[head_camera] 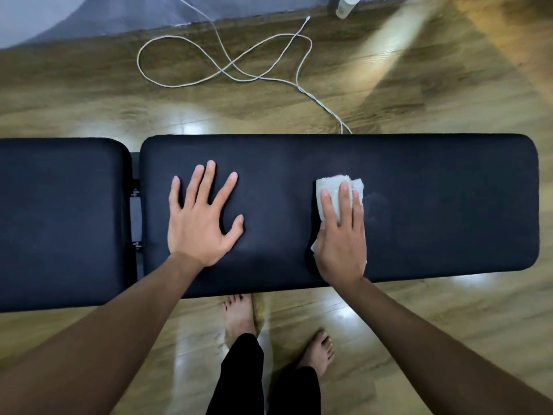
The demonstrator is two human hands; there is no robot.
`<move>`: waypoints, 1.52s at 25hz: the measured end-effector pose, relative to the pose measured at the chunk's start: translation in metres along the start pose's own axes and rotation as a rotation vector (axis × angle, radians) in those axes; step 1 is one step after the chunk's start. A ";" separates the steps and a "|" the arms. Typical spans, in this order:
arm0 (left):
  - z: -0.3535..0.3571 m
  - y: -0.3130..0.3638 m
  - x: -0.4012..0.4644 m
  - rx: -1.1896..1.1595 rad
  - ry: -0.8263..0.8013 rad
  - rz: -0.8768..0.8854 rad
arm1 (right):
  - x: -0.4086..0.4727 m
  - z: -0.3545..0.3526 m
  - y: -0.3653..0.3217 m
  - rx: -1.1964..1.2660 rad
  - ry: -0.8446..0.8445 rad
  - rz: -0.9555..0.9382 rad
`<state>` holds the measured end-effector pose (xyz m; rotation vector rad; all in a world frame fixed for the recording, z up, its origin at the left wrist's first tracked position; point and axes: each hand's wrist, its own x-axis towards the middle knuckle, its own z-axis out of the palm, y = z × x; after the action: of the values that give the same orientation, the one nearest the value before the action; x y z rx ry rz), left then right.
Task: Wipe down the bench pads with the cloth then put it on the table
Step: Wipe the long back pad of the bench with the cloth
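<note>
A long black bench pad (434, 205) runs across the middle of the view, with a shorter black pad (59, 220) to its left past a narrow gap. My left hand (200, 220) lies flat on the long pad, fingers spread. A folded white cloth (332, 190) sits on the same pad to the right. My right hand (341, 232) presses down on it with straight fingers, covering most of it. No table is in view.
A white cable (227, 64) loops over the wooden floor (89, 100) beyond the bench. A pale cylindrical object (345, 6) stands at the top edge. A grey rug (89, 13) lies at top left. My bare feet (239, 316) stand just in front of the bench.
</note>
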<state>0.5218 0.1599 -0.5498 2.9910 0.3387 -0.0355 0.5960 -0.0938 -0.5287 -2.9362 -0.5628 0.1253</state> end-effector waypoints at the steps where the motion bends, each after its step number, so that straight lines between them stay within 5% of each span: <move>1: 0.002 0.000 0.000 -0.003 0.007 0.008 | 0.014 -0.001 -0.004 0.017 -0.001 -0.011; 8: -0.001 -0.001 0.000 -0.019 0.008 0.006 | 0.121 -0.006 -0.043 0.011 -0.063 -0.078; 18: -0.001 -0.001 -0.002 -0.040 0.032 0.001 | -0.065 0.000 -0.073 0.128 -0.126 -0.032; 28: -0.001 -0.001 -0.001 -0.037 0.043 0.006 | 0.127 -0.012 -0.069 0.068 -0.124 -0.058; 38: 0.000 -0.002 0.000 -0.030 0.017 0.004 | -0.048 0.005 -0.095 0.082 -0.066 -0.090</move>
<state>0.5214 0.1618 -0.5500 2.9634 0.3321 -0.0042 0.5170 -0.0240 -0.5162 -2.8309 -0.6808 0.2302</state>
